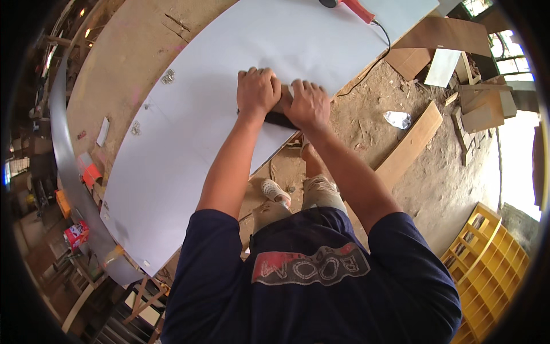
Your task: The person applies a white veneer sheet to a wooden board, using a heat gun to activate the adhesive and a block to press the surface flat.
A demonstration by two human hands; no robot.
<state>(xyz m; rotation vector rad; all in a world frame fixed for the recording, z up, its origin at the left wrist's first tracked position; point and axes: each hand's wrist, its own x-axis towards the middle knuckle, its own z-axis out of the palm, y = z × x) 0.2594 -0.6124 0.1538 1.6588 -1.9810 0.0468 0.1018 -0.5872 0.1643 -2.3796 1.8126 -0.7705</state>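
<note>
A large smooth white sheet point(189, 132) lies on a worktop in front of me, its near edge running beside my legs. Both my hands press on a brown wooden block with a dark, flat base point(279, 119) at that near edge. My left hand point(258, 92) is closed round its left end, and my right hand point(309, 106) grips the right end. The fingers hide much of the block, so its exact kind is unclear. Small clusters of metallic bits point(167, 76) sit along the sheet's far edge.
A red corded power tool point(360, 10) rests at the sheet's top end, its black cord trailing off the edge. On the dirt floor to the right are a wooden plank point(409, 140), a crumpled clear plastic bag point(397, 119) and board offcuts. A yellow slatted frame point(487, 269) stands lower right.
</note>
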